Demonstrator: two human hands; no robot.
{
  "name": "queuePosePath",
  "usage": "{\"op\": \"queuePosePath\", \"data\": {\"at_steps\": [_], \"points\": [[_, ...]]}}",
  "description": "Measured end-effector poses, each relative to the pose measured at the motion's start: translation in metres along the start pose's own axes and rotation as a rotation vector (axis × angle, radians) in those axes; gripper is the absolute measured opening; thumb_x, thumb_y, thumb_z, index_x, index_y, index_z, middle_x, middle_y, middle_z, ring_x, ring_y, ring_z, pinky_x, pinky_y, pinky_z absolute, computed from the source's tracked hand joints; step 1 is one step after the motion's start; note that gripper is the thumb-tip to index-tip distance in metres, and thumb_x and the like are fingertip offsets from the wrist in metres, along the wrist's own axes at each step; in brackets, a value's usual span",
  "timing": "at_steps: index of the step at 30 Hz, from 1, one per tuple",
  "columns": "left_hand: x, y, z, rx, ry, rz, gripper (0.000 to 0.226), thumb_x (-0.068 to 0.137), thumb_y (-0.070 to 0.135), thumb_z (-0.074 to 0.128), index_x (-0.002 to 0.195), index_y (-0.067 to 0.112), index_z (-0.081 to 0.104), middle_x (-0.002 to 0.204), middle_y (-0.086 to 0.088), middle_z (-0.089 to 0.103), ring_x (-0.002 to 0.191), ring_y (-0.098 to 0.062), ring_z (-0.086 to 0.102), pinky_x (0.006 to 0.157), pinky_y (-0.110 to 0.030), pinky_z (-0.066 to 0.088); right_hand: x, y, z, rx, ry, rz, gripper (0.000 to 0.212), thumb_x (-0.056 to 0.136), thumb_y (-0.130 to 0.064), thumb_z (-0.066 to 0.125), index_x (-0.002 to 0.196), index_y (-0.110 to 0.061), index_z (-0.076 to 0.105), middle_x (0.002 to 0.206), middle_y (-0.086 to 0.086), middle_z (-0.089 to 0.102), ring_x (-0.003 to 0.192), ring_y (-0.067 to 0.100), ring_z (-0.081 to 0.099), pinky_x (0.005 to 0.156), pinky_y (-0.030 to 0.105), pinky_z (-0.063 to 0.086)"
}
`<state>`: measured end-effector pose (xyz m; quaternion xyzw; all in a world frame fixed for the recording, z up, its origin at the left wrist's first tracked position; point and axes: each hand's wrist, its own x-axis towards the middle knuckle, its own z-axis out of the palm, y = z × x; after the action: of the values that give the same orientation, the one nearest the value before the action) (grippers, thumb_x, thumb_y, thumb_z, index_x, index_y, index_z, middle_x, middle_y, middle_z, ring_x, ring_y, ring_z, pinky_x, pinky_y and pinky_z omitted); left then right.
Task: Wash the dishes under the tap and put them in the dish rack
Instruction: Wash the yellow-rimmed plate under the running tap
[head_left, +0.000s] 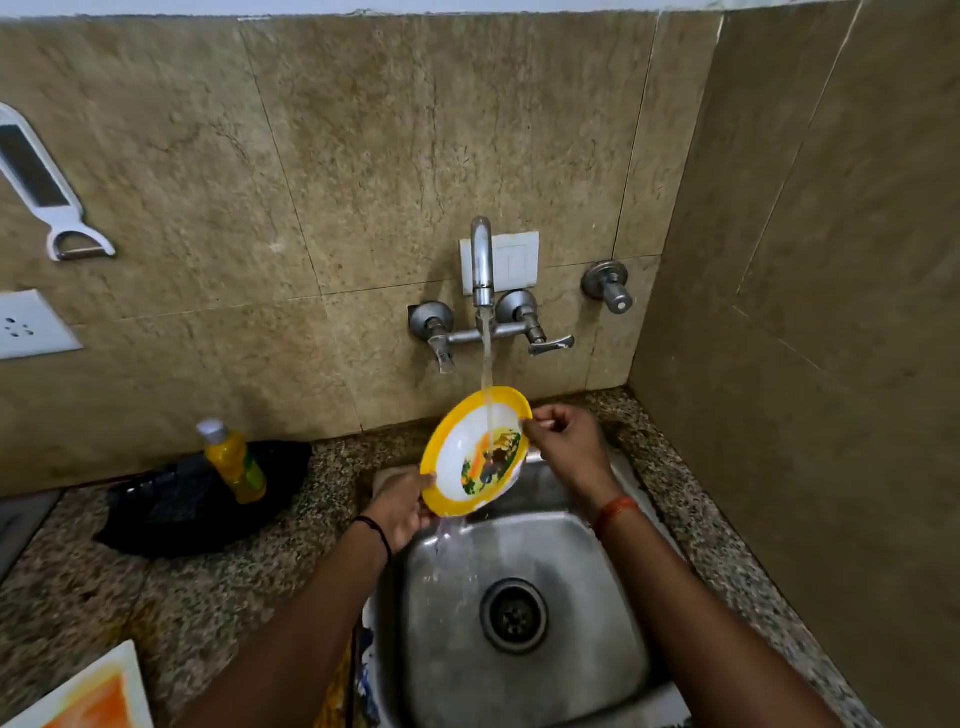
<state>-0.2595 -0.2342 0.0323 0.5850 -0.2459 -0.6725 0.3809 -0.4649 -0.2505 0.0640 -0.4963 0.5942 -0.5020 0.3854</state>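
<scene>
A steel sink is set into the speckled desk at its back right corner. Over the sink's back edge, a tilted yellow-rimmed plate with a cartoon print sits under the tap stream. The left hand grips its lower left rim, fingers curled behind; the right hand pinches the upper right rim. No writing is legible.

A speckled granite counter holds a steel sink, a black dish rack with, perhaps inside it, a yellow bottle, and an orange-and-white plate.
</scene>
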Motion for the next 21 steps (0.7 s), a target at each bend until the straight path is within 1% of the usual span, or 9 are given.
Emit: {"op": "queuePosePath", "data": {"at_steps": [3,6,8,11,13,15,17,19,21], "points": [[-0.004,0.002,0.006,0.031,-0.082,-0.107,0.024,0.097,0.012,0.037,0.11,0.001,0.052,0.067,-0.015,0.072,0.054,-0.024,0.071,0.042,-0.027,0.055,0.008,0.005,-0.005,-0.061,0.064,0.077,0.023,0.079,-0.023,0.068,0.06,-0.011,0.065,0.063,0.006,0.066,0.063,0.019,0.061,0.063,0.029,0.047],[-0.005,0.016,0.004,0.114,-0.028,-0.073,0.021,0.096,0.017,0.041,0.094,0.003,0.056,0.055,-0.011,0.069,0.045,-0.017,0.067,0.04,-0.025,0.053,0.007,0.019,-0.011,-0.059,0.104,0.249,0.031,0.081,-0.025,0.061,0.058,-0.004,0.065,0.06,0.012,0.065,0.058,0.023,0.059,0.059,0.03,0.044],[-0.008,0.026,0.003,0.237,0.006,-0.022,0.023,0.096,0.021,0.044,0.087,0.004,0.057,0.054,-0.01,0.068,0.041,-0.014,0.065,0.039,-0.021,0.052,0.002,0.029,-0.012,-0.068,0.082,0.359,0.027,0.08,-0.022,0.061,0.058,-0.007,0.065,0.06,0.011,0.064,0.054,0.022,0.058,0.056,0.028,0.042],[-0.012,0.04,0.004,0.355,0.085,0.13,0.014,0.093,0.015,0.049,0.095,0.006,0.06,0.066,-0.013,0.065,0.037,-0.014,0.062,0.036,-0.019,0.048,-0.008,0.04,-0.008,-0.042,-0.035,0.461,0.021,0.081,-0.01,0.059,0.06,-0.011,0.06,0.061,0.009,0.06,0.054,0.019,0.054,0.051,0.023,0.041],[-0.01,0.047,0.002,0.359,0.132,0.264,0.02,0.09,0.006,0.053,0.105,0.006,0.067,0.062,-0.006,0.065,0.035,-0.01,0.058,0.036,-0.019,0.047,-0.014,0.044,-0.004,-0.016,-0.098,0.47,0.021,0.082,-0.002,0.056,0.064,-0.013,0.055,0.067,0.01,0.056,0.061,0.02,0.053,0.051,0.021,0.041],[-0.009,0.049,-0.001,0.319,0.129,0.325,0.026,0.09,0.001,0.054,0.111,0.006,0.068,0.055,0.001,0.066,0.036,-0.007,0.056,0.037,-0.016,0.045,-0.018,0.044,-0.001,0.014,-0.1,0.427,0.018,0.081,0.004,0.055,0.072,-0.011,0.057,0.074,0.012,0.055,0.071,0.019,0.053,0.053,0.022,0.038],[-0.007,0.047,-0.006,0.258,0.105,0.32,0.029,0.091,0.001,0.053,0.116,0.009,0.066,0.07,-0.005,0.069,0.045,-0.008,0.06,0.043,-0.017,0.048,-0.018,0.04,-0.002,0.042,-0.075,0.361,0.019,0.08,0.008,0.057,0.076,-0.009,0.064,0.074,0.011,0.061,0.069,0.02,0.055,0.058,0.024,0.042],[-0.005,0.04,-0.011,0.205,0.082,0.281,0.032,0.093,0.004,0.05,0.12,0.012,0.063,0.088,-0.01,0.067,0.063,-0.015,0.062,0.057,-0.024,0.053,-0.014,0.033,-0.007,0.066,-0.05,0.295,0.018,0.08,0.009,0.06,0.081,-0.008,0.069,0.076,0.01,0.065,0.066,0.015,0.057,0.061,0.025,0.046],[-0.001,0.03,-0.013,0.181,0.084,0.214,0.031,0.094,0.006,0.048,0.122,0.014,0.059,0.092,-0.011,0.065,0.07,-0.02,0.06,0.067,-0.031,0.051,-0.008,0.024,-0.011,0.072,-0.027,0.223,0.012,0.082,0.004,0.064,0.087,-0.005,0.071,0.077,0.009,0.066,0.065,0.011,0.057,0.061,0.023,0.047]]}}
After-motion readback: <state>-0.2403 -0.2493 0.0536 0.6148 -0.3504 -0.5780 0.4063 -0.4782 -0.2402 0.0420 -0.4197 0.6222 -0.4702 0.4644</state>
